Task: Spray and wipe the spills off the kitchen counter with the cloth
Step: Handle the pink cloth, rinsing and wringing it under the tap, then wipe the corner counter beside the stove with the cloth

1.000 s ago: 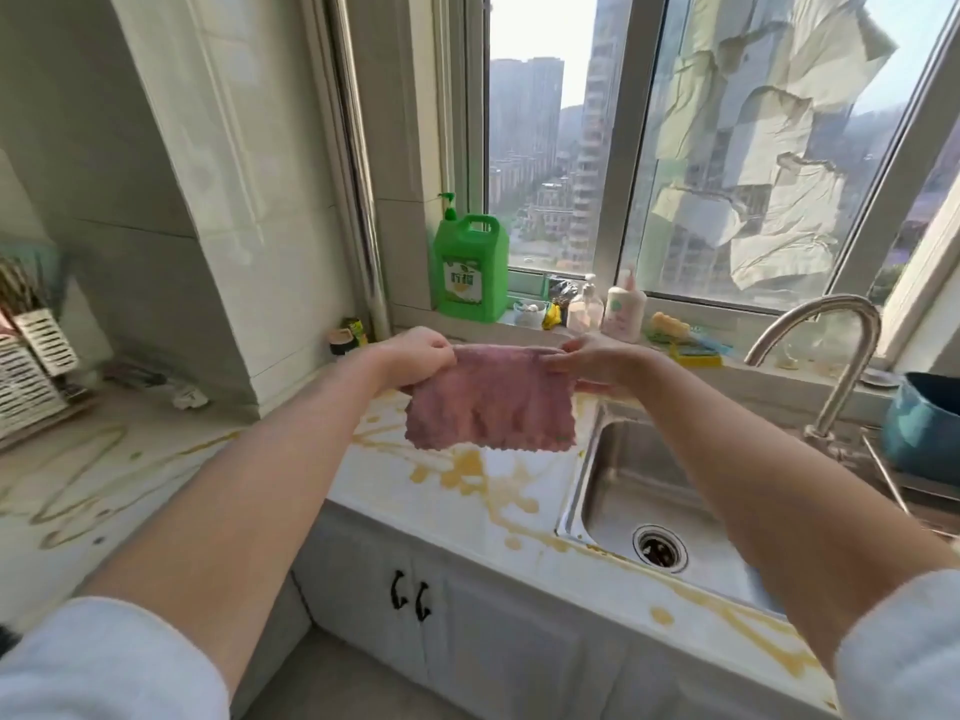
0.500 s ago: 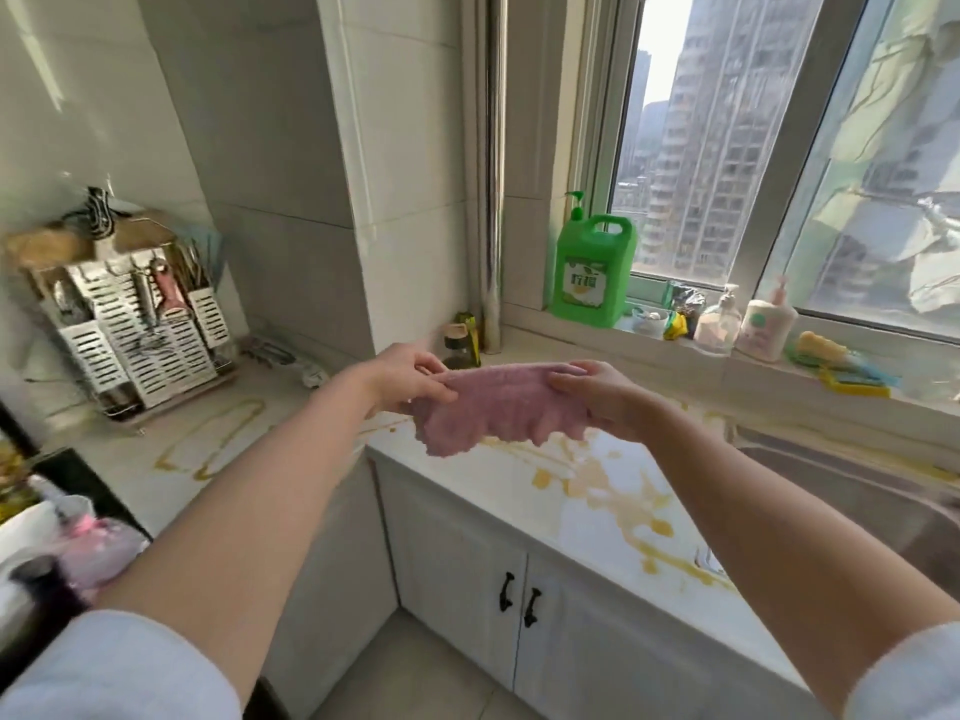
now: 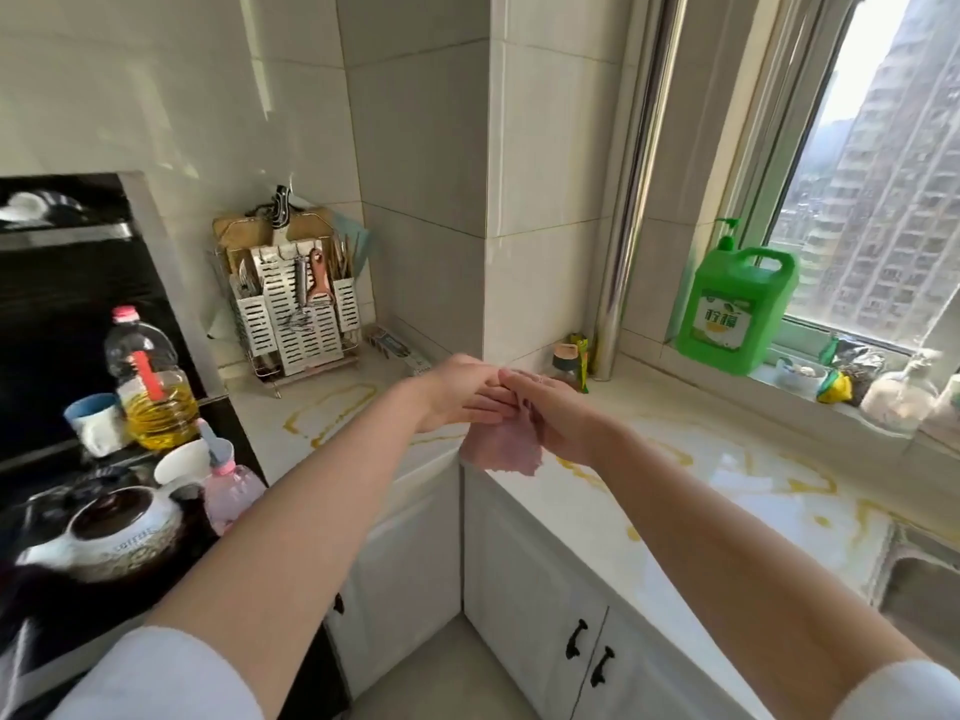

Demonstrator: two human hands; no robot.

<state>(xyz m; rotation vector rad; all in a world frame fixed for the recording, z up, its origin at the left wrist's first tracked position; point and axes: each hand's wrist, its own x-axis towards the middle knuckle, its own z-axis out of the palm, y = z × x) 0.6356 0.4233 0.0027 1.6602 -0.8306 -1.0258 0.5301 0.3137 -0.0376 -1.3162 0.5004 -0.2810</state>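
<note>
Nearest, two white sleeves (image 3: 156, 678) frame bare forearms reaching out over white cabinet doors (image 3: 540, 579) with black handles. At the left, on the dark hob, sits a white kettle (image 3: 104, 537); a band of lettering runs round its body, too blurred to read. Just beyond it stands a pink spray bottle (image 3: 231, 488), and past that an oil bottle (image 3: 150, 387) with a pink cap, about a third full of yellow oil.

Further out, the left hand (image 3: 457, 394) and right hand (image 3: 558, 420) meet, fingertips touching, and both pinch the top edge of the pink cloth (image 3: 501, 449). It hangs bunched below them, in the air above the inner corner of the pale counter (image 3: 769, 517). Yellow spills (image 3: 332, 413) trail across the counter on either side of the hands.

Against the tiled wall behind stands a metal utensil rack (image 3: 296, 314). On the window sill at the right is a green detergent jug (image 3: 737, 304) with a pump; its label carries two large yellow characters, not sharp enough to read.
</note>
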